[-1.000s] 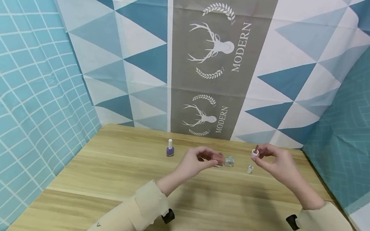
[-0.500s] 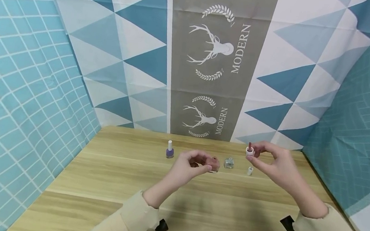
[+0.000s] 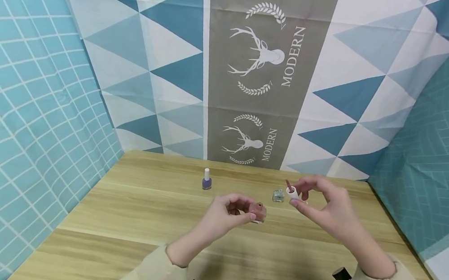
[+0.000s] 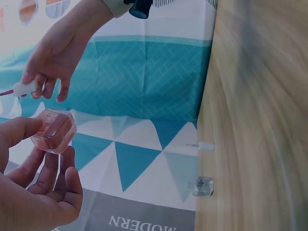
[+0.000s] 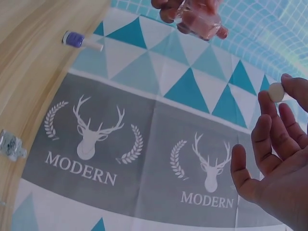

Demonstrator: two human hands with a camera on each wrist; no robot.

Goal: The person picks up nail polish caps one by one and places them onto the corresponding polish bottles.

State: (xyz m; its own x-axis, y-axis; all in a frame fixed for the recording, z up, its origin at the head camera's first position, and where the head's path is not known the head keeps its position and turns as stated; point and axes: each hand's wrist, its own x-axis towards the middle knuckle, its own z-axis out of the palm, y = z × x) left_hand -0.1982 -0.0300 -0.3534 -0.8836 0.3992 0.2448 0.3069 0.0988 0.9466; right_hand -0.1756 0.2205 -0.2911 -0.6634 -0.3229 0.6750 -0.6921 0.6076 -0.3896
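Observation:
My left hand (image 3: 227, 214) grips a pink nail polish bottle (image 4: 55, 131) by its sides, its neck uncapped. In the left wrist view the thumb presses one face and the fingers support the other. To the right, my right hand (image 3: 329, 204) pinches a white nail polish cap (image 3: 293, 193) between thumb and fingers. The cap's pink-coated brush (image 3: 288, 185) points up and to the left. In the right wrist view only the cap's round white end (image 5: 276, 92) shows. The two hands are apart, both raised over the table.
A capped purple nail polish bottle (image 3: 206, 180) stands at the back left of the wooden table (image 3: 140, 213). An uncapped clear bottle (image 3: 278, 195) stands behind the hands. A second white cap (image 4: 206, 146) stands on the table near it. Patterned cloth (image 3: 251, 70) hangs behind the table.
My left hand has drawn the pink bottle nearer. The right hand has moved left with the cap, whose brush has tilted from upright to leaning left.

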